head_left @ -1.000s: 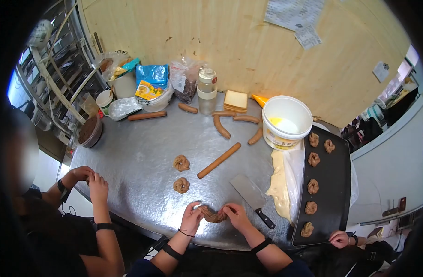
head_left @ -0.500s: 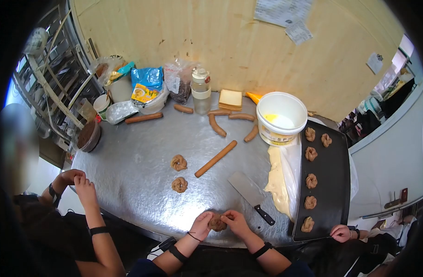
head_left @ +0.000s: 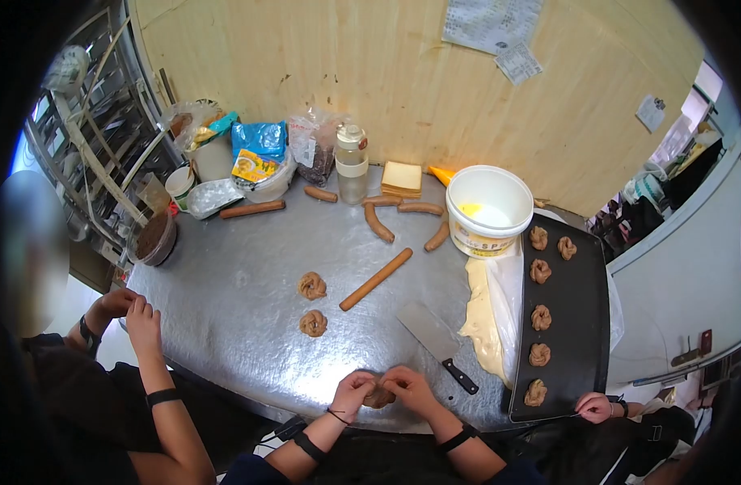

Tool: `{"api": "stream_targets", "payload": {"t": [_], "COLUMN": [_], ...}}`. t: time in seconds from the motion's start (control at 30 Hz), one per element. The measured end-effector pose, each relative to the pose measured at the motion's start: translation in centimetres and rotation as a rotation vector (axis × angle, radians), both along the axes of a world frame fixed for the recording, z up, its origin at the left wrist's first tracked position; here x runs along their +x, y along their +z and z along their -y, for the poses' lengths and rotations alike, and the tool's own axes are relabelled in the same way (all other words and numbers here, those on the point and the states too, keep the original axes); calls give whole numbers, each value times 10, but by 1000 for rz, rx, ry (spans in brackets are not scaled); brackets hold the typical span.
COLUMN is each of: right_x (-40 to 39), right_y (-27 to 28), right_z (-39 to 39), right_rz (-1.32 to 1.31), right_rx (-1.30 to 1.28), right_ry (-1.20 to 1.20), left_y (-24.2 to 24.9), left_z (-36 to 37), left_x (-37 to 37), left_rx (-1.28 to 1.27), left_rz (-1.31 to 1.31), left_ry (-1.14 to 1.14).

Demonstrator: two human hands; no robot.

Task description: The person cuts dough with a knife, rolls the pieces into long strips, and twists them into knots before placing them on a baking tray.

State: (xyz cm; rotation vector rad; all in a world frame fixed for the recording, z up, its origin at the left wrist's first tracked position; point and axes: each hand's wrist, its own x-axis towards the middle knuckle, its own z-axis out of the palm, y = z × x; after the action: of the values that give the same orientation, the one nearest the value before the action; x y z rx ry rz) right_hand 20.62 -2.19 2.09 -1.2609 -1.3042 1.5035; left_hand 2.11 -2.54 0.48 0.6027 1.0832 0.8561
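Note:
At the table's front edge, my left hand [head_left: 355, 394] and my right hand [head_left: 411, 390] hold a brown dough piece [head_left: 378, 395] between them, fingers closed on its two sides and partly covering it. Two twisted dough rings [head_left: 312, 285] lie on the metal table [head_left: 249, 323] beyond my left hand. A long dough stick [head_left: 376, 280] lies slantwise farther back. Right of it is a cleaver [head_left: 437, 343] with a black handle, nearest to my right hand.
A black tray [head_left: 576, 315] with several dough rings is at right, beside a white bucket [head_left: 490, 210] and pale dough [head_left: 485, 323]. Behind stand a bottle [head_left: 352, 174], bread slices [head_left: 402, 179] and bags. Co-workers' hands [head_left: 142, 319] are at left, another hand [head_left: 594, 407] at right.
My fingers have shifted on the dough piece and cover more of its top. The view has moved slightly. The co-workers' hands remain near the same places.

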Motion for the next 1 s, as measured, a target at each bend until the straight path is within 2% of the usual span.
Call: {"api": "stream_targets", "payload": {"t": [0.03,0.07,0.13,0.27,0.33,0.37,0.43,0.53,0.63,0.77,0.87,0.93,1.0], "right_x": [1,2,2,-1,2,2,0,-2,-4,-5,-5,-5,-5], "right_y": [2,4,15,27,32,31,27,20,22,22,23,23,14], "right_z": [-1,-2,-4,-2,-4,-3,-1,2,4,6,6,5,5], "right_rz": [50,50,248,97,260,260,488,554,605,627,618,584,556], "right_rx": [76,76,149,-1,44,45,124,196,289,341,327,185,182], "right_ry": [108,108,179,54,186,185,273,274,232,208,210,242,238], "left_y": [3,5,7,19,22,20,12,8,10,-20,-18,-13,-11], "left_z": [0,0,1,0,0,-1,-1,0,4,6,6,5,4], "left_x": [-1,-1,-2,-3,-4,-5,-8,-8,-2,-2,-3,-4,-4], "left_rx": [0,25,52,132,155,160,166,146,230,274,310,334,362], "left_rz": [0,-14,-28,-82,-83,-72,-62,6,-62,-163,-271,-322,-399], "left_ry": [0,-47,-95,-173,-187,-202,-216,-232,-242,-265,-291,-292,-265]}}
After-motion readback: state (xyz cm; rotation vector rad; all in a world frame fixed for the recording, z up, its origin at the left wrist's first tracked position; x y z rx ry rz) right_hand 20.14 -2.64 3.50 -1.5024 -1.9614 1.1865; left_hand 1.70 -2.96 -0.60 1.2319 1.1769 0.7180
